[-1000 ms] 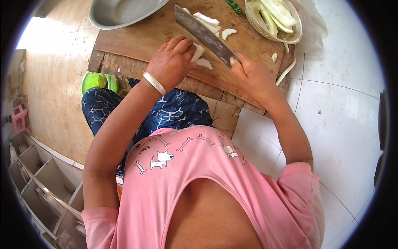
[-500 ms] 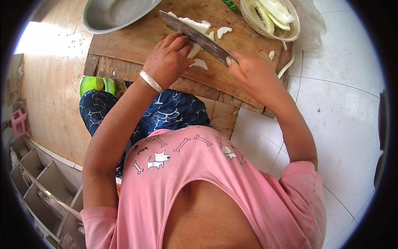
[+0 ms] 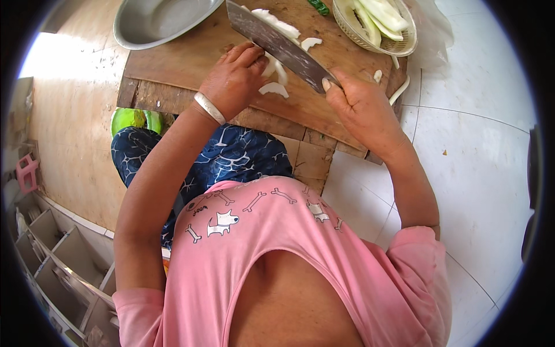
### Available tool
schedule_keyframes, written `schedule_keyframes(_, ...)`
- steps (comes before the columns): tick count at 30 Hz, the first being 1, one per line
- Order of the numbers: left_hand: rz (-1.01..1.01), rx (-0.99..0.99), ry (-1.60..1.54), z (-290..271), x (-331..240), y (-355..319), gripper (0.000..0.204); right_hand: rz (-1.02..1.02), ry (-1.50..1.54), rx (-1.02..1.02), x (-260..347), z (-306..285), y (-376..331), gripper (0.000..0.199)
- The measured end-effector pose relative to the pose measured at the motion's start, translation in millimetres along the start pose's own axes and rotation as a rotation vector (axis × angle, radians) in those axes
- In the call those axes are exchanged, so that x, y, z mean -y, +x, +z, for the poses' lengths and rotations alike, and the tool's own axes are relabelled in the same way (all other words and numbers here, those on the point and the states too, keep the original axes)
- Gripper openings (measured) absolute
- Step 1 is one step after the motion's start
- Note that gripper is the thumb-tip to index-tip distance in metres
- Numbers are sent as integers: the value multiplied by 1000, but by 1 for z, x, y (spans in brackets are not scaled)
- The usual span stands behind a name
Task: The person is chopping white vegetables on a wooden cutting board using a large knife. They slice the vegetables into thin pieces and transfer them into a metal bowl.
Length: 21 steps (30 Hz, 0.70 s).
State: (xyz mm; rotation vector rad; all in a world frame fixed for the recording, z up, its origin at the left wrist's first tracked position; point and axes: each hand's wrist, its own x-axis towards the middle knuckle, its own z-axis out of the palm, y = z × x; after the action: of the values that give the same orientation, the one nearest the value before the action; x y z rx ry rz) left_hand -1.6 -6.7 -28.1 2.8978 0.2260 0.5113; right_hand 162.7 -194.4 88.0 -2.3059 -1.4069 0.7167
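My right hand grips a cleaver, whose broad dark blade slants up and left across a wooden board. Beside the blade, my left hand has its fingers bent and closed over a pale vegetable, partly hidden beneath them. A white bangle circles that wrist. White cut slices lie beyond the blade, with one loose slice to their right. Another curved slice rests on the near side, next to my left fingertips.
A grey metal basin stands at the far left. At the far right, a woven plastic basket holds long pale vegetable pieces. A green pepper-like piece lies beyond the slices. Below the board's left edge is a bright green container.
The cleaver and my right hand have shifted slightly right, and the blade has turned a little. A slice near my left fingertips now lies farther left. My left hand has barely moved.
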Motion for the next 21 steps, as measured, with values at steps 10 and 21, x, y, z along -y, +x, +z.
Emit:
schedule_keyframes(10,-9,13,-60,-2,-2,1,42,-35,-72,81,-3,-2,12,27)
schedule_keyframes(21,-16,-39,-73,-2,-4,6,35,-43,2,-50,-21,19,26,27)
